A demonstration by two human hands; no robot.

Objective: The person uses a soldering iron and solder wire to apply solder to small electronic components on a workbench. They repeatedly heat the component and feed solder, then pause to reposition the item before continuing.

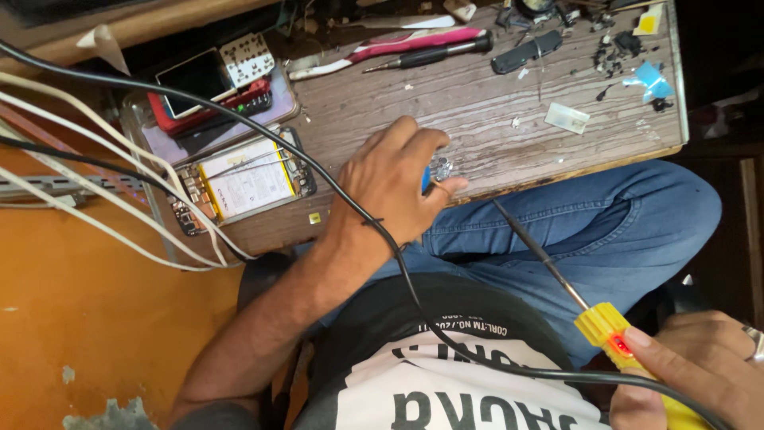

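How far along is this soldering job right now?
Done: the phone lies opened on the bench, battery showing. In hand: the right hand holds a yellow soldering iron, its light red, while the left hand pinches a small blue part at the bench edge. Left: the tip hasn't reached the part.

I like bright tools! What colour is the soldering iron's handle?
Yellow, with a glowing red light; the soldering iron shows in the head view, in the right hand.

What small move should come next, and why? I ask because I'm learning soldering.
Probably move the soldering iron tip to the small blue part: the left hand pins it at the table edge, while the right hand holds the iron back over the lap.
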